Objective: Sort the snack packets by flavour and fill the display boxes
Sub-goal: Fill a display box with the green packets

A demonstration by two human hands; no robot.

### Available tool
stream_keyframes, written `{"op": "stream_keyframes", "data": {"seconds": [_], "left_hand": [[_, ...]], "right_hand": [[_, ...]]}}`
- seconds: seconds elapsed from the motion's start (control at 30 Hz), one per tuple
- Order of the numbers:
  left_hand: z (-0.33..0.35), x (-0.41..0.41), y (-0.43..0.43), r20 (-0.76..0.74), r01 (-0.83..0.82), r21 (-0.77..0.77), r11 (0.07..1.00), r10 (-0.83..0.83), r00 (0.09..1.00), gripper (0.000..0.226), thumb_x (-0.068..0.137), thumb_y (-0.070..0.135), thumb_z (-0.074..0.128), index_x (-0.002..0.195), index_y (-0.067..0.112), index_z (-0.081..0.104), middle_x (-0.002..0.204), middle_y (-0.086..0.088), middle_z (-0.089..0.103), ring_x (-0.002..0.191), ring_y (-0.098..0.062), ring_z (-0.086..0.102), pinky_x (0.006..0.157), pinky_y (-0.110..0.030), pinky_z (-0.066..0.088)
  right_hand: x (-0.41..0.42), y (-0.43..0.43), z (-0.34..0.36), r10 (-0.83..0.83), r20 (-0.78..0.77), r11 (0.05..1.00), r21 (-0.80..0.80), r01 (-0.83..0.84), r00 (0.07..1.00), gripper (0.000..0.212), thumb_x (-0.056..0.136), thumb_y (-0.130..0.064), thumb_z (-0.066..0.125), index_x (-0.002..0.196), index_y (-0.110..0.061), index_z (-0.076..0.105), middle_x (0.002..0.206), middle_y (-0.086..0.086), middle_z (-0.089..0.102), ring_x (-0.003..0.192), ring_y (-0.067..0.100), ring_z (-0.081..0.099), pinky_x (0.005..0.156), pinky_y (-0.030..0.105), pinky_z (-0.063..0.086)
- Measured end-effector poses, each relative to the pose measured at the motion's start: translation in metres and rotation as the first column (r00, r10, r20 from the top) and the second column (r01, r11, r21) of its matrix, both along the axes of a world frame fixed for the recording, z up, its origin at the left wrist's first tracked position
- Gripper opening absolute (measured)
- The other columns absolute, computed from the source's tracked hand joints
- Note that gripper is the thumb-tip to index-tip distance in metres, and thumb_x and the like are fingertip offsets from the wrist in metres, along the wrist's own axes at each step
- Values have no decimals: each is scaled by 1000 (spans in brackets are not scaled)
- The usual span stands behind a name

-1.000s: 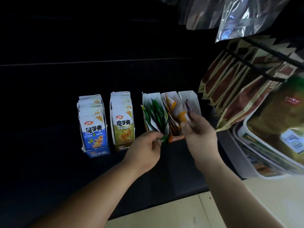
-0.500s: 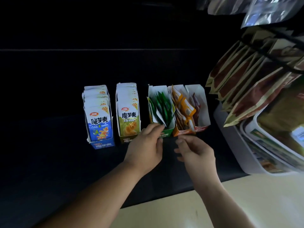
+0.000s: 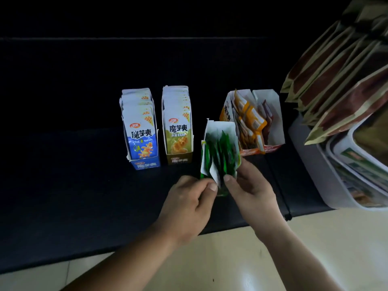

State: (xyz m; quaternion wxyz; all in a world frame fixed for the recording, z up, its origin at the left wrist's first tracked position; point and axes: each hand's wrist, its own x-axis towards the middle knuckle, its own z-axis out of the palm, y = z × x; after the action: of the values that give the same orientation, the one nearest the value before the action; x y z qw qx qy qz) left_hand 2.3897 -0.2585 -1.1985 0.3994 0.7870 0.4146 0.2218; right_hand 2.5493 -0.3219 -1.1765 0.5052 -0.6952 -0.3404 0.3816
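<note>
green snack box (image 3: 220,148), near end pinched in fingers (image 3: 227,178) of l hand (image 3: 186,204) + r hand (image 3: 252,192)

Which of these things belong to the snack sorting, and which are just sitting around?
Part of the job:
- green box, held by left hand and right hand
- blue box
- olive box
- orange box
- red box

Just lying about:
- brown hanging bags
- white tubs

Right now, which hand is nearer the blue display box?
Left. The left hand grips the green box by its left edge, right of the blue display box; the right hand grips its right edge, farther away.
</note>
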Motion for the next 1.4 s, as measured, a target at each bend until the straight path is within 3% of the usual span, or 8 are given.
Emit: {"op": "stream_keyframes", "data": {"seconds": [0.23, 0.43, 0.53, 0.83, 0.93, 1.1, 1.23, 1.4], "left_hand": [[3, -49, -33, 198, -116, -126, 985, 140, 970, 37, 94, 36, 70, 64, 22, 53, 62, 9, 56, 58, -15, 53, 54, -33, 43], [-9, -69, -14, 157, -224, -351, 909, 293, 943, 35, 72, 28, 94, 82, 27, 60, 80, 8, 72, 73, -6, 68, 66, -24, 52], [-8, -66, -9, 110, -127, -183, 975, 149, 983, 42, 69, 37, 94, 99, 36, 65, 102, 16, 65, 94, -8, 66, 73, -18, 50], [2, -39, 10, 101, -110, 153, 982, 95, 990, 25, 84, 41, 80, 90, 22, 65, 85, 14, 46, 69, -12, 49, 56, -37, 46], [7, -33, 16, 153, -148, 185, 972, 120, 981, 18, 90, 36, 73, 87, 19, 68, 81, 12, 51, 64, -12, 51, 56, -37, 46], [14, -16, 35, 151, -242, 167, 956, 218, 964, 34, 94, 34, 66, 69, 12, 57, 55, 0, 50, 52, -22, 48, 50, -43, 44], [16, -11, 40, 187, -194, 87, 977, 175, 967, 28, 96, 26, 71, 72, 15, 62, 63, 7, 47, 56, -12, 46, 54, -26, 37], [7, -23, 27, 199, -138, -14, 990, 137, 970, 18, 100, 26, 66, 115, 18, 73, 99, 10, 57, 87, -8, 61, 75, -16, 45]], "right_hand": [[-28, -11, -14, 144, -75, 989, -27, -146, 987, 56, 99, -12, 69, 148, -33, 51, 131, -13, 70, 123, 7, 65, 101, 35, 55], [-44, -3, -9, -137, -35, 990, -34, 135, 990, 20, 93, -29, 74, 110, -20, 72, 95, -9, 78, 90, 3, 74, 74, 18, 55], [-32, 5, -10, -251, -10, 963, -100, 249, 968, 28, 86, -44, 79, 94, -18, 73, 86, -2, 77, 82, 12, 73, 78, 34, 59], [-32, 14, -20, -290, -173, 957, -62, 284, 941, 46, 80, -56, 82, 101, -18, 67, 107, 12, 74, 100, 28, 71, 98, 55, 55], [-27, 6, -20, -202, -277, 978, -7, 209, 939, 31, 84, -28, 70, 114, -20, 70, 116, 8, 75, 116, 35, 68, 105, 64, 50], [-25, -1, -20, 189, -162, 979, 112, -173, 968, 80, 83, 12, 67, 153, -21, 46, 140, 10, 64, 132, 32, 59, 105, 62, 50], [-24, 4, -25, 46, -17, 997, 68, -45, 999, 71, 83, -2, 85, 144, -23, 56, 130, 0, 70, 121, 22, 67, 100, 52, 56], [-22, 11, -18, -80, -60, 994, 71, 84, 995, 36, 91, -8, 76, 126, -13, 70, 113, 0, 78, 107, 17, 74, 95, 42, 61]]}}
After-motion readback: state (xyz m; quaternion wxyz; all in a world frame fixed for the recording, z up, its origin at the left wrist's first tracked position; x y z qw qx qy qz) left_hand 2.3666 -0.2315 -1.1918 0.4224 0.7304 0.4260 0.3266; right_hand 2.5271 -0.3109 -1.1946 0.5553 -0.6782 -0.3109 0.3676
